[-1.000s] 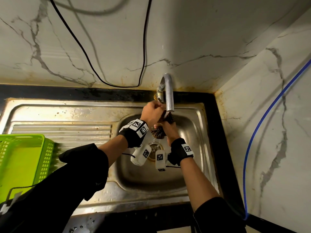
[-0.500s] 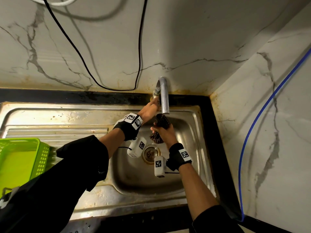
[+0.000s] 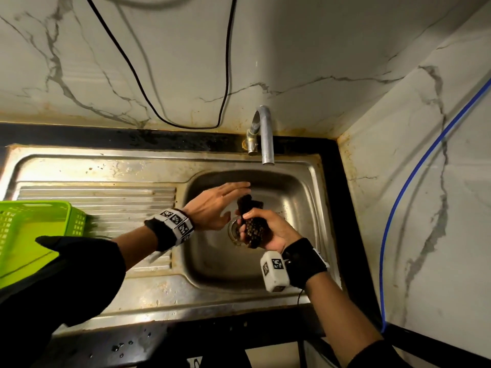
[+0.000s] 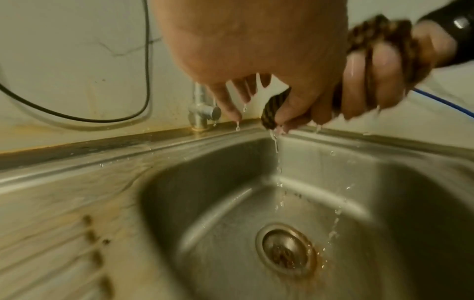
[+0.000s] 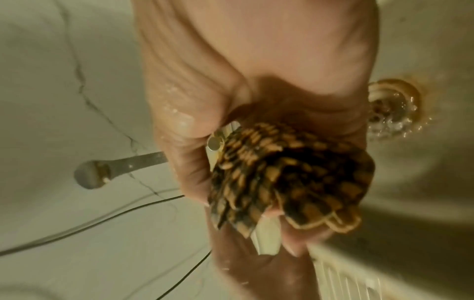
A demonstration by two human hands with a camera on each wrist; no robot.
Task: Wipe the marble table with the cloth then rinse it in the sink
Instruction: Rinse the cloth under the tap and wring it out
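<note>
Head view: No brand or readable writing appears; my wristbands carry only square black-and-white coded markers. My right hand (image 3: 268, 229) has its grip curled around the bunched cloth (image 3: 251, 221), a dark brown-and-tan checked fabric, held above the drain (image 3: 233, 229) of the sink (image 3: 159, 285). The cloth's long axis runs away from me, its free end pointing toward the tap (image 3: 265, 134). My left hand (image 3: 215, 205) is flat, fingers straight, holding nothing, just beside the cloth.

Left wrist view: My left hand (image 4: 256, 50) has its fingers extended and dripping. The cloth (image 4: 271, 107) end points down; water trickles into the sink (image 4: 231, 203).

Right wrist view: My right hand (image 5: 231, 91) clenches the cloth (image 5: 282, 172). The drain (image 5: 392, 113) lies beyond it.
</note>
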